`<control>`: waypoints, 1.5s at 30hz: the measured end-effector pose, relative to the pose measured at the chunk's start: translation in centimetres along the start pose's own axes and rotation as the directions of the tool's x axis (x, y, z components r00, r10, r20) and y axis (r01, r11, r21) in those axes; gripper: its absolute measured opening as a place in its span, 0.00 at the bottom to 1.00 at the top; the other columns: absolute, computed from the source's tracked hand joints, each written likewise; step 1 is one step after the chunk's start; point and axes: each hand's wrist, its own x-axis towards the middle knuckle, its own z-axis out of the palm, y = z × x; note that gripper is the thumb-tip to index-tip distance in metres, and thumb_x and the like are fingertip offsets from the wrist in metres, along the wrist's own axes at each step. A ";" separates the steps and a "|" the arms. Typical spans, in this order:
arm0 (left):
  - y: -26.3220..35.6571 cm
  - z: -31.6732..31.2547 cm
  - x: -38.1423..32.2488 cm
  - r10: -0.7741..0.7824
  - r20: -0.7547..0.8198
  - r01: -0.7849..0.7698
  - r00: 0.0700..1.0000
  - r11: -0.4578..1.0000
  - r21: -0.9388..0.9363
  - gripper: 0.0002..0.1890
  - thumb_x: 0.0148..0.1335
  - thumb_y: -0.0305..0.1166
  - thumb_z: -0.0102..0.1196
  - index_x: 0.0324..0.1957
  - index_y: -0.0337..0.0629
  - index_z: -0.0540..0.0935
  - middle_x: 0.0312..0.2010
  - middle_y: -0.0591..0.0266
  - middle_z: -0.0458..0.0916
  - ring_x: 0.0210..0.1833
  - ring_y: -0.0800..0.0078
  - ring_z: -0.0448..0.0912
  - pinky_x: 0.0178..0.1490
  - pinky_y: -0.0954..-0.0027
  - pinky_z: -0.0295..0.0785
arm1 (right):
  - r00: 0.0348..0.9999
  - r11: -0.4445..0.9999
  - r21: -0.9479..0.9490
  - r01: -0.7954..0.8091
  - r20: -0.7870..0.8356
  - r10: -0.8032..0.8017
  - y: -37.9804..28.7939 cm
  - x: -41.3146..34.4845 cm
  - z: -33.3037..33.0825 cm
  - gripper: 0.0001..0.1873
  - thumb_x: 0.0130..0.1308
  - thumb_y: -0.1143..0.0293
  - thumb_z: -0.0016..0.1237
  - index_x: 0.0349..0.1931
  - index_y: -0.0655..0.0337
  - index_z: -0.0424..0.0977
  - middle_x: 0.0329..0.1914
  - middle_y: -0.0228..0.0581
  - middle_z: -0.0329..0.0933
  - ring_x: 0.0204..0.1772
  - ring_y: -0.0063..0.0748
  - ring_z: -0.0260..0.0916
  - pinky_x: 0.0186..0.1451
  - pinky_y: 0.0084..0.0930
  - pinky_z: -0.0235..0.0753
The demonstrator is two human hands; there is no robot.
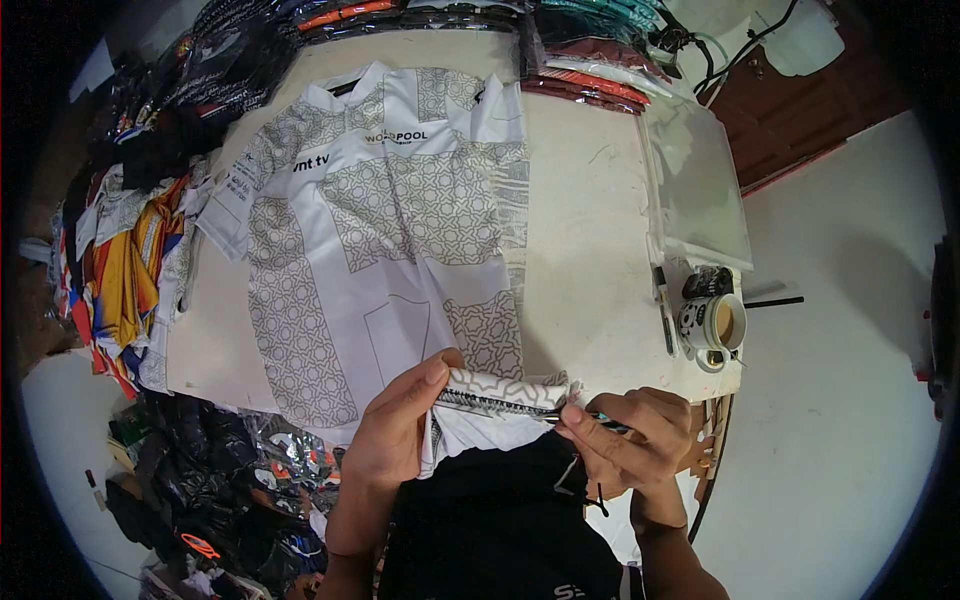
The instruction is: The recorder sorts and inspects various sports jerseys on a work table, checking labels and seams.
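Note:
A white short-sleeved shirt (390, 225) with a tan geometric pattern lies spread on a cream table (585, 225), its collar away from me. Near the table's front edge, my left hand (401, 424) pinches a turned-up part of the shirt's lower edge, thumb on top. A dark stitched seam (495, 403) shows along this fold. My right hand (626, 435) holds a small slim tool with a metal tip (551, 415), which touches the right end of the seam. The fingers cover most of the tool, so its exact kind is unclear.
Folded garments in clear plastic (592, 75) line the far edge. Colourful clothes (127, 285) are heaped at the left. A mug of light brown drink (705, 322) and a pen (665, 311) stand and lie at the right, near clear plastic sheets (697, 180). Dark plastic bags (195, 457) lie below left.

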 end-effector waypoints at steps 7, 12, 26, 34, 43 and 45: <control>0.1 -0.9 0.0 -0.022 0.165 0.012 0.986 0.998 0.061 0.17 0.70 0.35 0.35 0.48 0.28 0.66 0.39 0.52 0.77 0.42 0.70 0.78 0.47 0.72 0.73 | 0.999 1.000 -0.010 0.002 0.041 -0.002 -0.2 0.5 -0.4 0.21 0.40 0.69 0.62 0.41 0.43 0.81 0.25 0.26 0.64 0.16 0.15 0.58 0.16 0.14 0.63; 0.0 -0.1 0.1 -0.042 0.043 0.035 0.998 0.988 0.152 0.17 0.69 0.36 0.35 0.47 0.29 0.68 0.39 0.52 0.77 0.41 0.71 0.78 0.46 0.72 0.73 | 0.999 0.999 -0.038 0.030 0.029 -0.029 0.0 0.4 -0.3 0.23 0.38 0.70 0.61 0.40 0.43 0.81 0.25 0.27 0.64 0.16 0.15 0.58 0.16 0.14 0.64; -0.3 -0.8 0.1 -0.056 0.010 0.055 0.998 0.994 0.097 0.17 0.68 0.36 0.40 0.49 0.30 0.70 0.41 0.52 0.78 0.45 0.69 0.78 0.50 0.70 0.72 | 0.998 0.995 -0.086 0.053 0.036 -0.050 0.1 0.3 0.0 0.25 0.36 0.70 0.58 0.41 0.42 0.81 0.25 0.27 0.64 0.16 0.15 0.58 0.17 0.14 0.66; -0.3 -0.5 0.4 -0.087 0.090 0.084 0.992 0.996 0.041 0.16 0.68 0.34 0.40 0.50 0.30 0.69 0.43 0.52 0.77 0.46 0.69 0.78 0.51 0.69 0.72 | 0.989 0.975 -0.172 0.143 0.059 -0.135 0.4 0.2 -0.2 0.23 0.40 0.61 0.54 0.43 0.44 0.80 0.26 0.27 0.65 0.17 0.15 0.57 0.17 0.13 0.63; -0.3 -0.9 0.4 -0.061 0.055 0.056 0.997 0.995 0.084 0.17 0.68 0.34 0.40 0.51 0.29 0.69 0.44 0.51 0.77 0.47 0.68 0.77 0.52 0.69 0.71 | 0.986 0.972 -0.181 0.147 0.111 -0.128 0.6 0.4 -0.4 0.22 0.41 0.65 0.55 0.43 0.45 0.80 0.24 0.26 0.65 0.17 0.15 0.56 0.17 0.13 0.61; -0.1 -0.8 0.4 -0.044 0.022 0.041 0.999 0.992 0.122 0.17 0.68 0.35 0.41 0.50 0.29 0.69 0.44 0.51 0.77 0.47 0.67 0.77 0.53 0.68 0.71 | 0.993 0.992 -0.080 0.097 0.073 -0.091 0.9 0.2 -0.3 0.21 0.42 0.68 0.59 0.41 0.44 0.80 0.25 0.26 0.67 0.17 0.17 0.57 0.17 0.15 0.62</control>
